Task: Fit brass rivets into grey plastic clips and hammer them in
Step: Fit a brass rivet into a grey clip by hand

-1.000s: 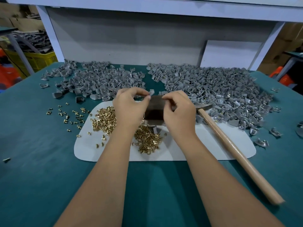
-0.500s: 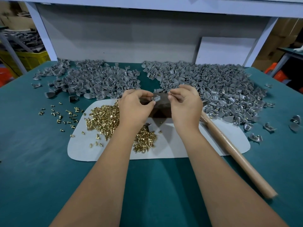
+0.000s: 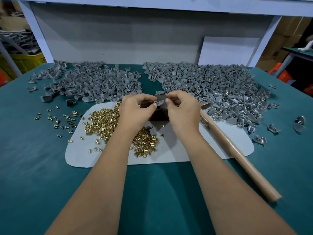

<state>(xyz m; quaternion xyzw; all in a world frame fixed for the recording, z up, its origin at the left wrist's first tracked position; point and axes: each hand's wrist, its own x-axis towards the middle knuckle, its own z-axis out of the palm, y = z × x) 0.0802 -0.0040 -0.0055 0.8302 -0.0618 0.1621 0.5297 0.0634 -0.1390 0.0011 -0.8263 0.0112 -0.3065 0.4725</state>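
My left hand (image 3: 135, 111) pinches a small grey plastic clip (image 3: 159, 103) between thumb and fingers, held just above a dark metal block (image 3: 159, 114). My right hand (image 3: 183, 109) has its fingertips pinched together right beside the clip; whatever it holds is too small to make out. Below both hands a heap of brass rivets (image 3: 105, 121) lies on a white mat (image 3: 177, 150). A hammer with a wooden handle (image 3: 237, 155) lies on the mat to the right, its head partly hidden behind my right hand.
Two big heaps of grey clips lie at the back: the left heap (image 3: 91, 82) and the right heap (image 3: 220, 92). Loose rivets (image 3: 57, 119) are scattered on the green table (image 3: 33, 167) left of the mat. A white panel (image 3: 227, 50) leans at the back wall.
The clip has come up from behind the block into plain view between my fingertips. Both hands have drawn closer together over the block. The hammer has stayed where it lay.
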